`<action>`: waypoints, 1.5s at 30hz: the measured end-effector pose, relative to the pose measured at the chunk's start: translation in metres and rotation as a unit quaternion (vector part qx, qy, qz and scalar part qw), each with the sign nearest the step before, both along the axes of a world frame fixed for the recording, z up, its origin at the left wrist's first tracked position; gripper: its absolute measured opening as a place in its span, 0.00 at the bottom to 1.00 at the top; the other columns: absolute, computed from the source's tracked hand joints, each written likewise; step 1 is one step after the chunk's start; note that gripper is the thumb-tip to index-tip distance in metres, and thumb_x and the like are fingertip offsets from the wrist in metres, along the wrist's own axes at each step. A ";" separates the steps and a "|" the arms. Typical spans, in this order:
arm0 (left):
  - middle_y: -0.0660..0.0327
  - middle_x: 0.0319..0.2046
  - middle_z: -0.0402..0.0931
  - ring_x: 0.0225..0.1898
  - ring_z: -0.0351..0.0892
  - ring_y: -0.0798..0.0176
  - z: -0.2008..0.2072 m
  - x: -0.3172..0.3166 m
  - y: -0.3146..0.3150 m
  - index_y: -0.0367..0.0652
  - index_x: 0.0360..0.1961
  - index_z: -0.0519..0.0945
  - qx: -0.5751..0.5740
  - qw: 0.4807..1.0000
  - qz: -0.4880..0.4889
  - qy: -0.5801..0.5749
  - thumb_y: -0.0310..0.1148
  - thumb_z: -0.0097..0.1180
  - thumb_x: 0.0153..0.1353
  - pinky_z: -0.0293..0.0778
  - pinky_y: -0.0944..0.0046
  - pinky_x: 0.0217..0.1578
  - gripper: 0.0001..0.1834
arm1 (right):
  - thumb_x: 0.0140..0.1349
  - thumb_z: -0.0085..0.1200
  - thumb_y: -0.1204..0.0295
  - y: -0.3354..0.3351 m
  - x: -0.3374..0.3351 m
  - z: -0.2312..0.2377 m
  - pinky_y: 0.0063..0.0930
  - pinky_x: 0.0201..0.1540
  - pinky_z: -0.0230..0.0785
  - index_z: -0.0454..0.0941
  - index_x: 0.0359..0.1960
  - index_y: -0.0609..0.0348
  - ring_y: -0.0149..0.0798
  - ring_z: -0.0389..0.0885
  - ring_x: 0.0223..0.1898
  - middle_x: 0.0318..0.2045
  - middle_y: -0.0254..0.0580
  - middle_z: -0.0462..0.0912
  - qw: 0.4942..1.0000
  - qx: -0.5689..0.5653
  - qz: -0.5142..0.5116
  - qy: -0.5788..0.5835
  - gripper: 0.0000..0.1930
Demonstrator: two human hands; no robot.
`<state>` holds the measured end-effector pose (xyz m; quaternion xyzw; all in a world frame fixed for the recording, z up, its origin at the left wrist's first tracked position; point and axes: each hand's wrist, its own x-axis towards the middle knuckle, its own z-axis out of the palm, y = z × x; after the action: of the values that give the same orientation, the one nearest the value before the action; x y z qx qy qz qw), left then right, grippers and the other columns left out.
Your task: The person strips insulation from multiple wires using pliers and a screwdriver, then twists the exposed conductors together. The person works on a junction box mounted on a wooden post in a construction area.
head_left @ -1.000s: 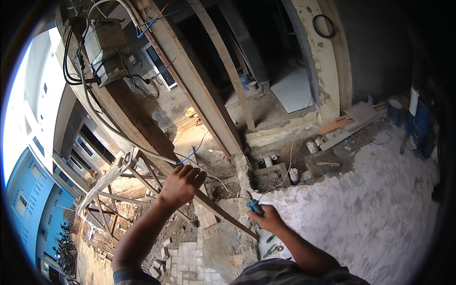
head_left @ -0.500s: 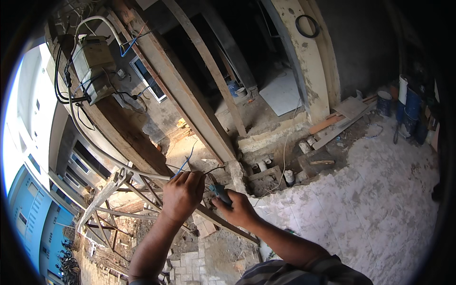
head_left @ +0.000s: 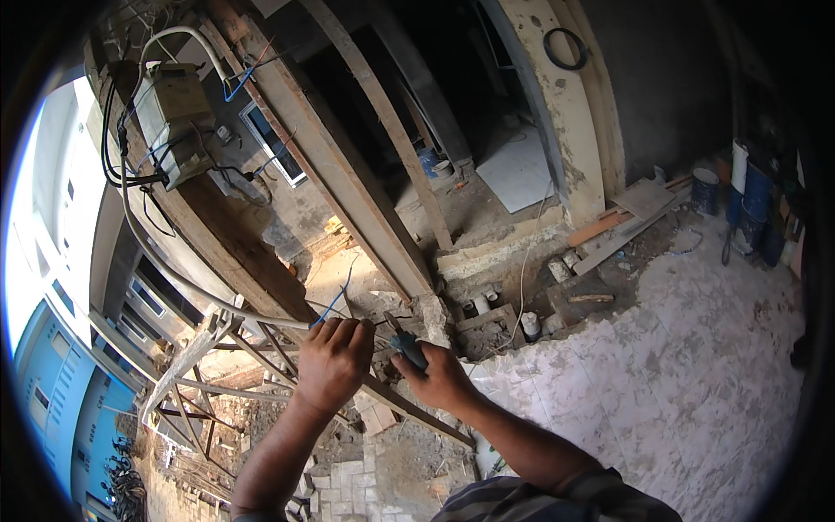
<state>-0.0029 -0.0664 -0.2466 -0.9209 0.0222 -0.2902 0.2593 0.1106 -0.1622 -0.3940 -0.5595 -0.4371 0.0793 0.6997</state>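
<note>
A second ago the right hand (head_left: pixel 444 380) hung lower, apart from the left hand (head_left: pixel 335 361); now it's up just beside it, at three o'clock. It's wrapped round dark blue-grey pliers (head_left: pixel 410 351), nose tipped toward eleven; whether they bite a wire I can't tell. The left is curled tight at the end of a pale grey cable (head_left: pixel 261 317) arriving from nine, a thin blue wire (head_left: pixel 344 285) poking toward one. Below the right hand, at seven, slants a timber (head_left: pixel 426 417); pale floor (head_left: pixel 609 383) spreads wide at three.
</note>
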 end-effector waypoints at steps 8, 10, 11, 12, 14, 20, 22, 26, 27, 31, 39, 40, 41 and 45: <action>0.55 0.35 0.80 0.34 0.81 0.50 0.022 0.006 -0.008 0.42 0.39 0.80 -0.116 0.993 -0.012 0.021 0.28 0.61 0.62 0.72 0.52 0.38 0.06 | 0.66 0.64 0.69 0.032 0.012 0.011 0.47 0.34 0.74 0.78 0.40 0.60 0.60 0.81 0.31 0.29 0.53 0.79 0.972 0.187 -0.116 -0.079 0.09; 0.55 0.34 0.80 0.34 0.81 0.49 0.032 0.004 -0.012 0.42 0.38 0.79 -0.183 0.982 -0.024 0.031 0.28 0.61 0.62 0.73 0.51 0.40 0.05 | 0.66 0.64 0.69 0.037 0.019 0.018 0.50 0.36 0.75 0.78 0.40 0.60 0.65 0.82 0.35 0.31 0.55 0.80 0.965 0.213 -0.121 -0.094 0.09; 0.55 0.34 0.80 0.35 0.81 0.48 0.036 0.003 -0.014 0.42 0.38 0.79 -0.209 0.977 -0.013 0.029 0.28 0.60 0.62 0.73 0.51 0.41 0.05 | 0.66 0.64 0.69 0.038 0.021 0.020 0.50 0.36 0.75 0.79 0.40 0.61 0.64 0.82 0.35 0.31 0.55 0.80 0.965 0.211 -0.118 -0.105 0.09; 0.55 0.34 0.79 0.35 0.81 0.48 0.039 0.003 -0.016 0.42 0.38 0.79 -0.235 0.972 -0.001 0.026 0.27 0.60 0.62 0.74 0.50 0.42 0.04 | 0.66 0.64 0.69 0.038 0.022 0.022 0.50 0.36 0.75 0.79 0.40 0.61 0.64 0.82 0.34 0.31 0.55 0.80 0.966 0.205 -0.114 -0.112 0.09; 0.54 0.34 0.79 0.36 0.81 0.47 0.041 0.003 -0.017 0.41 0.39 0.79 -0.204 0.978 0.018 0.027 0.26 0.59 0.62 0.75 0.49 0.43 0.05 | 0.67 0.64 0.68 0.035 0.021 0.022 0.44 0.35 0.76 0.80 0.41 0.60 0.59 0.84 0.33 0.30 0.53 0.82 0.977 0.158 -0.102 -0.100 0.09; 0.49 0.39 0.78 0.41 0.80 0.43 0.016 0.009 -0.008 0.39 0.43 0.74 -0.102 0.993 0.042 0.042 0.24 0.56 0.61 0.77 0.48 0.46 0.09 | 0.68 0.63 0.65 0.022 0.020 0.017 0.44 0.31 0.76 0.84 0.43 0.61 0.59 0.86 0.29 0.27 0.53 0.84 0.989 0.069 -0.088 -0.095 0.12; 0.49 0.39 0.78 0.42 0.81 0.43 0.009 0.008 0.001 0.39 0.43 0.74 -0.093 0.993 0.051 0.050 0.24 0.56 0.61 0.77 0.48 0.46 0.09 | 0.67 0.64 0.64 0.015 0.026 0.016 0.45 0.30 0.75 0.84 0.40 0.62 0.59 0.86 0.28 0.25 0.54 0.84 0.991 0.015 -0.079 -0.103 0.12; 0.49 0.37 0.79 0.41 0.82 0.42 -0.001 0.008 0.009 0.39 0.41 0.76 -0.090 0.993 0.048 0.062 0.26 0.57 0.63 0.77 0.48 0.45 0.07 | 0.65 0.65 0.63 0.005 0.027 0.015 0.46 0.29 0.75 0.83 0.32 0.62 0.59 0.85 0.27 0.21 0.53 0.83 0.992 -0.036 -0.078 -0.096 0.14; 0.51 0.33 0.78 0.39 0.82 0.44 -0.001 0.010 0.010 0.39 0.41 0.77 -0.107 0.993 0.023 0.048 0.27 0.61 0.61 0.78 0.49 0.43 0.08 | 0.65 0.66 0.62 0.004 0.025 0.015 0.46 0.29 0.75 0.82 0.30 0.62 0.59 0.85 0.26 0.21 0.53 0.82 0.992 -0.042 -0.080 -0.092 0.14; 0.56 0.23 0.77 0.31 0.82 0.48 0.001 0.014 0.008 0.40 0.38 0.80 -0.140 0.990 -0.016 0.026 0.36 0.74 0.55 0.78 0.53 0.36 0.17 | 0.64 0.67 0.60 0.004 0.023 0.014 0.47 0.28 0.74 0.80 0.28 0.62 0.60 0.84 0.26 0.21 0.53 0.82 0.989 -0.033 -0.099 -0.104 0.17; 0.55 0.25 0.82 0.29 0.85 0.46 0.002 0.013 0.016 0.42 0.33 0.78 -0.179 0.980 0.077 0.029 0.50 0.75 0.55 0.80 0.51 0.30 0.23 | 0.63 0.69 0.60 0.024 0.028 0.013 0.47 0.27 0.71 0.79 0.28 0.62 0.60 0.82 0.24 0.20 0.55 0.80 0.994 0.007 -0.079 -0.077 0.18; 0.57 0.22 0.80 0.23 0.84 0.48 0.002 0.016 0.020 0.44 0.29 0.77 -0.147 0.989 0.036 0.003 0.50 0.75 0.55 0.78 0.52 0.24 0.23 | 0.63 0.68 0.61 0.028 0.027 0.013 0.46 0.27 0.70 0.78 0.28 0.62 0.59 0.81 0.24 0.20 0.55 0.80 0.994 0.019 -0.080 -0.072 0.17; 0.57 0.21 0.80 0.23 0.84 0.48 0.001 0.016 0.022 0.44 0.28 0.77 -0.144 0.989 0.033 0.002 0.50 0.75 0.54 0.78 0.53 0.24 0.23 | 0.64 0.68 0.62 0.030 0.025 0.012 0.47 0.27 0.70 0.78 0.27 0.63 0.61 0.81 0.24 0.21 0.56 0.80 0.994 0.034 -0.080 -0.063 0.17; 0.57 0.20 0.80 0.21 0.84 0.50 -0.001 0.019 0.033 0.43 0.26 0.78 -0.134 0.991 0.022 -0.005 0.52 0.75 0.55 0.79 0.54 0.22 0.24 | 0.63 0.68 0.64 0.040 0.023 0.008 0.50 0.28 0.70 0.77 0.26 0.65 0.64 0.81 0.26 0.20 0.58 0.79 0.996 0.050 -0.066 -0.038 0.17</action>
<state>0.0163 -0.0333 -0.2475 -0.9462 -0.0383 -0.2893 0.1399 0.1340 -0.1219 -0.3863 -0.5540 -0.4290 -0.0100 0.7134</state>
